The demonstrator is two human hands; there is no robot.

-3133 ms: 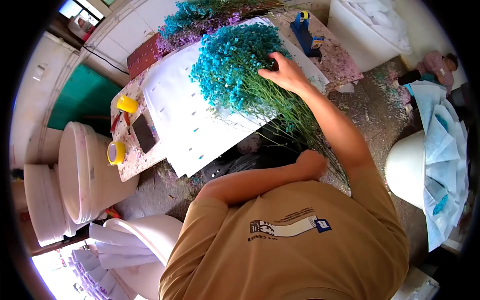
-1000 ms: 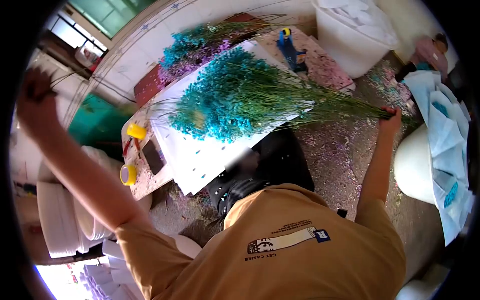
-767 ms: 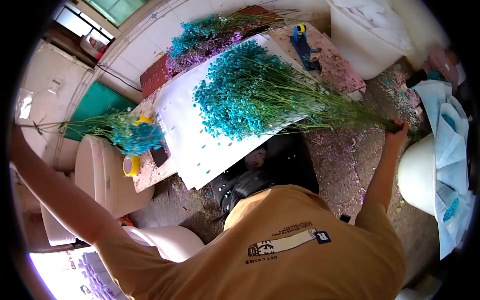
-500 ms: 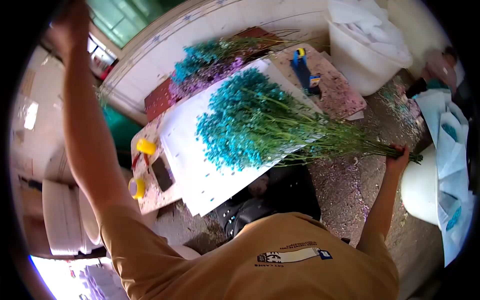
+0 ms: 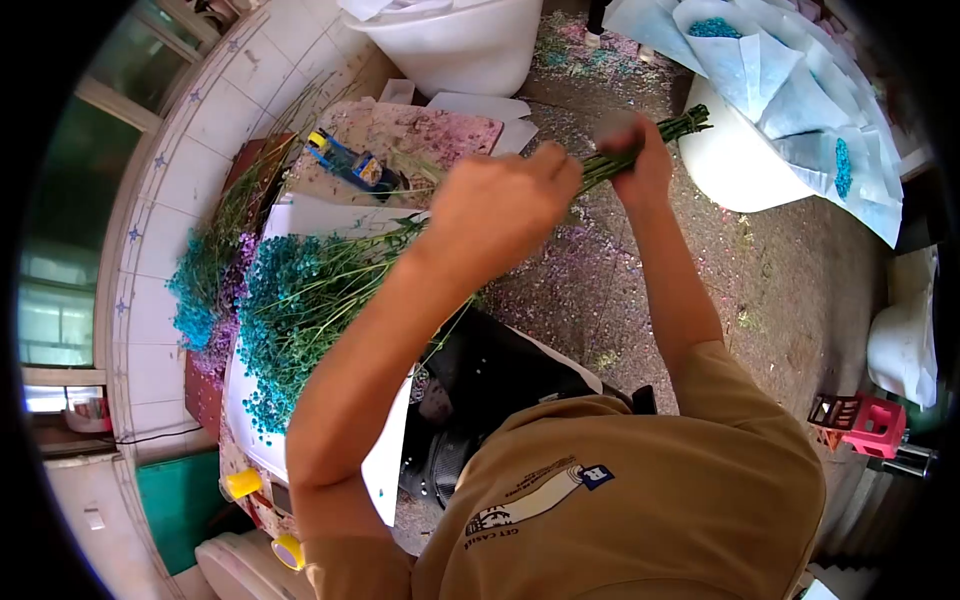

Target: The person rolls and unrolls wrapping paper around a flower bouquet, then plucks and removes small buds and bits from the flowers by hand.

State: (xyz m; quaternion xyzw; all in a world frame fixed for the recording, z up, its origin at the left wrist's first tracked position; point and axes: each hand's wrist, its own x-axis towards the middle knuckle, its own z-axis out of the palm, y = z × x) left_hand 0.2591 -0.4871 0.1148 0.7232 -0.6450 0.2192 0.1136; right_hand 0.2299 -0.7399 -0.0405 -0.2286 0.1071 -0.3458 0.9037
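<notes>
A bunch of teal-dyed flowers [image 5: 290, 310] lies across white paper sheets [image 5: 390, 470] on the table, its green stems reaching up to the right. My right hand [image 5: 648, 165] is closed around the stems near their cut ends [image 5: 692, 121]. Just left of it, my left hand [image 5: 505, 205] is over the stems with its fingers curled. Whatever lies inside those fingers is hidden. A blue tape dispenser [image 5: 350, 165] stands on the table behind my left hand.
More teal and purple flowers [image 5: 205, 300] lie along the wall side. A white tub [image 5: 460, 60] stands at the back. At the right, another white tub [image 5: 735, 165] holds paper-wrapped bunches [image 5: 790, 90]. Yellow tape rolls [image 5: 288, 550] sit at the table's near left. Petals litter the floor [image 5: 600, 290].
My left hand has come down from the upper left to the stems beside my right hand. The view has turned rightward. My right hand still holds the bunch.
</notes>
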